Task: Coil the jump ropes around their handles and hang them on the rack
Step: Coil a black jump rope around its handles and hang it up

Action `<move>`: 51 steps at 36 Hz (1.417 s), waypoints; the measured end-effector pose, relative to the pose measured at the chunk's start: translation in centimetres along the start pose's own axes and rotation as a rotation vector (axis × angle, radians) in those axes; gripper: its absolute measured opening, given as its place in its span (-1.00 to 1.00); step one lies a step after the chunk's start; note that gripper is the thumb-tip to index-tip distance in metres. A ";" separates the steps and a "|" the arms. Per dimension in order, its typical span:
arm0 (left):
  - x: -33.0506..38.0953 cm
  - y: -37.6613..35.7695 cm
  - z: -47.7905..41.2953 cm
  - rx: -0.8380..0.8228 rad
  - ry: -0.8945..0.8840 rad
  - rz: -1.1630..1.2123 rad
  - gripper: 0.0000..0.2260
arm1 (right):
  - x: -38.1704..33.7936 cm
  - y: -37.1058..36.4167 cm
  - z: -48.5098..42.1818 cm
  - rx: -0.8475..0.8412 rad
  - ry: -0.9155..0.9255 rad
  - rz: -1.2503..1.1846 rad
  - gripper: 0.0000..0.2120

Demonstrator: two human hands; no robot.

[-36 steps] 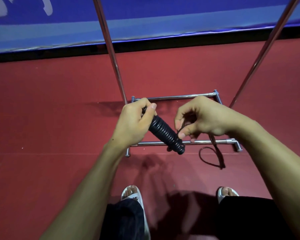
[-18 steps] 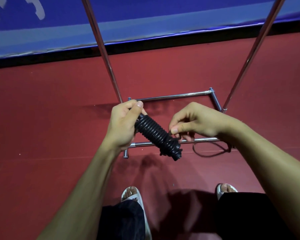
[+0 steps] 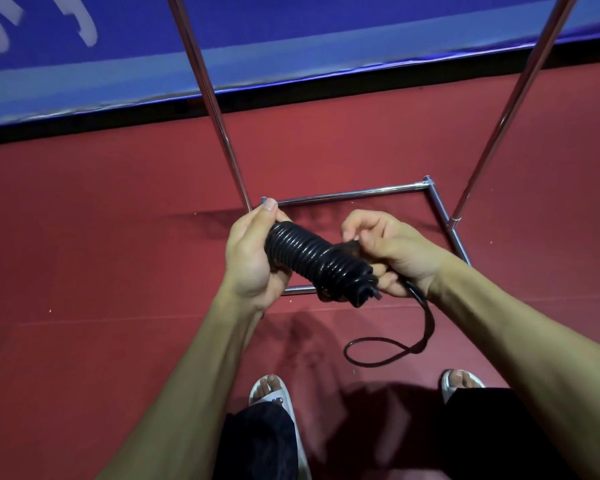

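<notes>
Moving in since half a second ago, the right grip (image 3: 392,251) has closed against the lower end of the bundle, and the loose end (image 3: 378,351) of rope, which then lay by the front bar of the rack, now dangles in a loop below the right wrist. Red floor (image 3: 84,237) fills most of the view, with a blue banner (image 3: 291,46) running along its far edge. On it stands the chrome rack (image 3: 347,194): two slanted uprights rise out of frame from a rectangular base frame, and nothing hangs on the part that shows. Both bare forearms reach forward over that base. The left grip (image 3: 253,258), the person's left hand, is curled round the upper end of the black jump rope (image 3: 319,261), thumb pointing away along the top. The rope is wound in tight turns round its handles into a thick bundle, held slantwise in the air between the hands, above the rack's front bar. The right grip has its fingers bent round the bundle's lower end and pinches the cord against the coils. Whether the dangling loop touches the floor cannot be told. White sandals (image 3: 274,396) show at the bottom edge.
</notes>
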State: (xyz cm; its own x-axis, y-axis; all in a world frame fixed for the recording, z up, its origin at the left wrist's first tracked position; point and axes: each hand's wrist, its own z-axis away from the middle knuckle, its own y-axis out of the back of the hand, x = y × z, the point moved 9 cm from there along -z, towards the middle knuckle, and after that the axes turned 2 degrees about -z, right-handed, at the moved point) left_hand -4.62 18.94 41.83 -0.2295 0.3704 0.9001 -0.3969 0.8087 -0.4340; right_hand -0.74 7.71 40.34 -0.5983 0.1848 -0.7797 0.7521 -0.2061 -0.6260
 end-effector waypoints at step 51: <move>2.2 0.6 0.2 0.016 -0.089 -0.132 -0.69 | -4.2 0.9 0.6 0.348 0.204 0.638 -0.79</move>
State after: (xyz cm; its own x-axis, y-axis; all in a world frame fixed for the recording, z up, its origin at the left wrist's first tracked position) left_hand -5.51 20.13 43.50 -0.2518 0.2188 0.9427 -0.4429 0.8401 -0.3133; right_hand 2.32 6.20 43.02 0.0130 0.0953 -0.9954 0.7848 -0.6179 -0.0489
